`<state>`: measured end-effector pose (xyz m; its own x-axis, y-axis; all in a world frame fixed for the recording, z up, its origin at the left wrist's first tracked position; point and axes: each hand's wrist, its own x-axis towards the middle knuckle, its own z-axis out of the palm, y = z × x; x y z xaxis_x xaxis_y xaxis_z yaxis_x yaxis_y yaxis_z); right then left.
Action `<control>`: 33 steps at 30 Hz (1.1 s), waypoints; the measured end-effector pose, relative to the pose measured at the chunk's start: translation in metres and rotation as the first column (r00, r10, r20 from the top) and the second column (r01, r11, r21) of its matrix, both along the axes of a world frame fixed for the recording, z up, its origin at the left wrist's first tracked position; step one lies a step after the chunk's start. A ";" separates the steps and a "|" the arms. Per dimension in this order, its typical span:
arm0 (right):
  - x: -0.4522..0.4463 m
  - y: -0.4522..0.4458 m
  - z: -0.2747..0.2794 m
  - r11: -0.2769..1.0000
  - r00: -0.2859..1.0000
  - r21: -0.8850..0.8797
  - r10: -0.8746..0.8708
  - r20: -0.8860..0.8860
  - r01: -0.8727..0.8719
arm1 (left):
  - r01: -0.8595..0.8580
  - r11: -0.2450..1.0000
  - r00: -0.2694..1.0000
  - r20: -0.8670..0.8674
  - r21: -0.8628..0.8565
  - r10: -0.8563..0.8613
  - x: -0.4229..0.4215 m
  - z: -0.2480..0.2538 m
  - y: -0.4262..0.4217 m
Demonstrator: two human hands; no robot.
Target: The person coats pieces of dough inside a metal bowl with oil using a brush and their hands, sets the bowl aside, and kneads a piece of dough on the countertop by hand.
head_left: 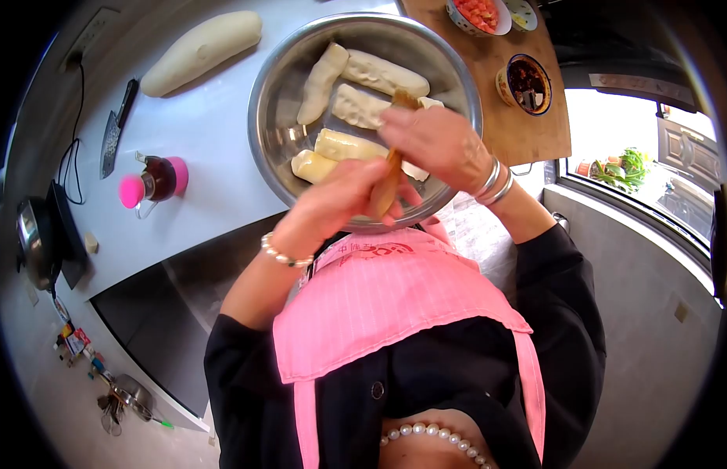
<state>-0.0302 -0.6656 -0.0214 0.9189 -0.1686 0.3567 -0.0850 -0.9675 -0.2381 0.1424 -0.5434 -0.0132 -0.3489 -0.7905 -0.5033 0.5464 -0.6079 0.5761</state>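
Observation:
A large steel bowl (263,148) holds several pale dough rolls; a lower-left roll (348,145) looks shiny. Over its near half, my left hand (340,194) grips a flat brown wooden tool (391,184), with the thumb in front and fingertips behind. The tool stands tilted, and its exact kind is hard to make out. My right hand (442,144) lies across the tool's middle, its fingers smeared by motion, so their grip cannot be told. Part of the rolls beneath is hidden by both hands.
On the white counter (223,180) lie a long dough log (203,53), a knife (117,129) and a pink-topped glass bottle (156,180). A wooden board (504,129) at right bears a bowl of dark sauce (524,84) and a bowl of red pieces (477,16).

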 end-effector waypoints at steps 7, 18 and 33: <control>0.042 -0.012 -0.033 0.125 0.693 0.958 -0.715 -0.092 0.257 | -0.525 0.597 0.141 0.630 -0.606 0.764 0.091 -0.070 -0.010; 0.058 0.024 -0.053 0.515 0.614 0.699 -0.777 0.138 0.495 | -0.622 0.781 0.598 0.614 -0.050 0.515 0.095 -0.082 -0.009; 0.009 -0.015 -0.063 0.284 0.469 0.785 -0.883 -0.008 0.550 | -0.775 0.623 0.470 0.564 -0.104 0.679 0.082 -0.095 0.017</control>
<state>-0.0217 -0.6803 -0.0846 0.0912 -0.9926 0.0807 -0.4074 -0.1111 -0.9065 0.2248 -0.5269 -0.1080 0.6614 -0.5341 -0.5266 0.4848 -0.2312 0.8435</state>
